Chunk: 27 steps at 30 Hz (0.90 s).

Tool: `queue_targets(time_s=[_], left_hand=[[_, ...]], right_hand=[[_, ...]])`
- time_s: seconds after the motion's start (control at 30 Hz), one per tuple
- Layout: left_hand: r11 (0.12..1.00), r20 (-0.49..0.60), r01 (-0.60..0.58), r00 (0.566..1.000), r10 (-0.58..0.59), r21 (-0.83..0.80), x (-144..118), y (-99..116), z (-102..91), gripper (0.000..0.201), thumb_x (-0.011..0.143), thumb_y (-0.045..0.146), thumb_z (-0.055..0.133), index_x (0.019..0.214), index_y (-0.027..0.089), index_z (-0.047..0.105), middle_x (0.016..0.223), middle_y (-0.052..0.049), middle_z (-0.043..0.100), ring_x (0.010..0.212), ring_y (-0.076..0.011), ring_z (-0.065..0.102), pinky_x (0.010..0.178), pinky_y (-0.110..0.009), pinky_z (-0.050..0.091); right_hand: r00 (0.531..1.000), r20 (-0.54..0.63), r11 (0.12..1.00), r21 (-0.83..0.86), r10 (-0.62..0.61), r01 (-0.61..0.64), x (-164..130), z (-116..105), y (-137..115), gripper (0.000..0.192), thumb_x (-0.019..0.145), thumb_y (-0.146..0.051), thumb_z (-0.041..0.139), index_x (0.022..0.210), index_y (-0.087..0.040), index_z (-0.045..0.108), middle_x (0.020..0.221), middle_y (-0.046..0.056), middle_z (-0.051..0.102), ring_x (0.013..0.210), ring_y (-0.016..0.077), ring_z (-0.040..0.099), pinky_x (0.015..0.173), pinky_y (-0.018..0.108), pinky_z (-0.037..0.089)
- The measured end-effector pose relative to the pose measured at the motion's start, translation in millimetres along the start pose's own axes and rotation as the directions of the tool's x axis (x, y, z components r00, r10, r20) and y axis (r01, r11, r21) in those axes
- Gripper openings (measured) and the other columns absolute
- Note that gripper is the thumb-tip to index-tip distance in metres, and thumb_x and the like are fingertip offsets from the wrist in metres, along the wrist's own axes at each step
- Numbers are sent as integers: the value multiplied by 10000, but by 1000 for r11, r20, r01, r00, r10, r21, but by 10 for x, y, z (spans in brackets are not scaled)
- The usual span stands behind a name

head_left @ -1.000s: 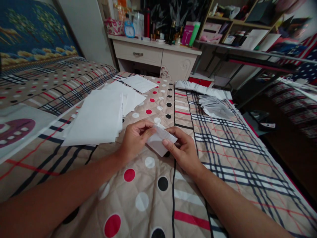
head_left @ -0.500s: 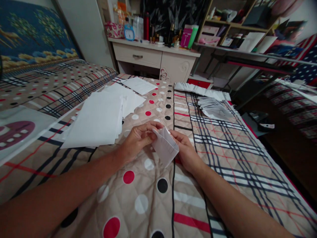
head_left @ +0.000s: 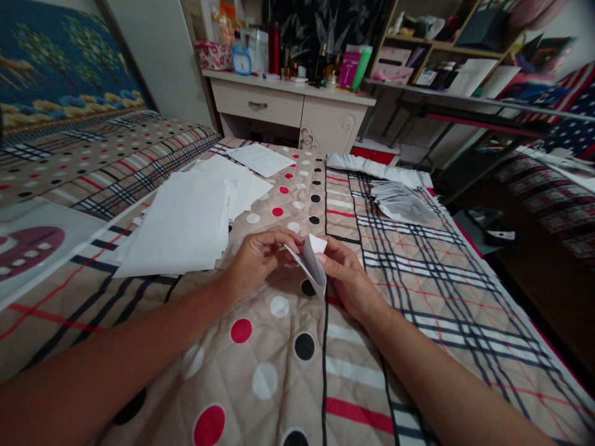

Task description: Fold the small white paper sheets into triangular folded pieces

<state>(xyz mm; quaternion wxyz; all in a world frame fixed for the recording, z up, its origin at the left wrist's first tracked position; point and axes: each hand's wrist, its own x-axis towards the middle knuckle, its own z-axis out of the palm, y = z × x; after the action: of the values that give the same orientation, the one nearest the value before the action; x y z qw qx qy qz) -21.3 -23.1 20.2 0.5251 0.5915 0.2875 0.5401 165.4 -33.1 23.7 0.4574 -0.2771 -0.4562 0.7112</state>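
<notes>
Between my two hands, above the bed, is a small folded sheet of white paper (head_left: 310, 263), its panels spread into a V. My left hand (head_left: 263, 251) is closed, pinching the paper's left edge between thumb and fingers. On the right side, my right hand (head_left: 346, 272) grips the other panel, thumb on the near face and fingers behind it. A stack of white paper sheets (head_left: 179, 223) lies to the left of my left hand. Off to the right is a fanned pile of folded papers (head_left: 402, 203), and behind it a long row of folded papers (head_left: 379, 170).
A patterned quilt (head_left: 264, 347) covers the bed. One loose sheet (head_left: 263, 160) lies at its far side. A plastic package (head_left: 41, 241) is at the left edge. Beyond stands a white dresser (head_left: 260, 105) with a blue clock (head_left: 242, 61) and bottles; shelves (head_left: 437, 46) are at right.
The folded paper has turned from its broad face toward me to a narrower, edge-on V. My right thumb has come round onto the near face. My left hand has barely moved.
</notes>
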Motion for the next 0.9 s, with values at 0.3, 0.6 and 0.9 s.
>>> queue_targets(time_s=[0.3, 0.6, 0.9], left_hand=[[996, -63, -57, 996, 62, 73, 3, 7, 9, 67, 760, 108, 662, 755, 154, 711, 972, -50, 631, 905, -119, 625, 754, -182, 519], [984, -103, 144, 986, -133, 107, 23, -11, -73, 182, 737, 279, 746, 839, 132, 710, 976, -83, 666, 913, -172, 627, 794, -236, 499], [960, -86, 179, 983, -164, 215, -43, 60, -72, 386, 748, 378, 796, 1011, 121, 679, 968, -78, 684, 854, -136, 643, 729, -170, 499]], right_hand=[[999, 29, 1000, 14, 21, -22, -17, -8, -12, 414, 778, -289, 808, 1130, -159, 636, 1068, 73, 652, 908, 141, 623, 819, 226, 493], [999, 18, 999, 19, 49, -49, -28, -32, -2, 322, 754, -306, 828, 983, -127, 689, 946, 71, 676, 815, 131, 632, 764, 219, 500], [994, -42, 993, -62, 100, -103, 2, -26, 2, 362, 699, -354, 867, 902, -120, 680, 819, 46, 670, 672, 94, 596, 631, 179, 472]])
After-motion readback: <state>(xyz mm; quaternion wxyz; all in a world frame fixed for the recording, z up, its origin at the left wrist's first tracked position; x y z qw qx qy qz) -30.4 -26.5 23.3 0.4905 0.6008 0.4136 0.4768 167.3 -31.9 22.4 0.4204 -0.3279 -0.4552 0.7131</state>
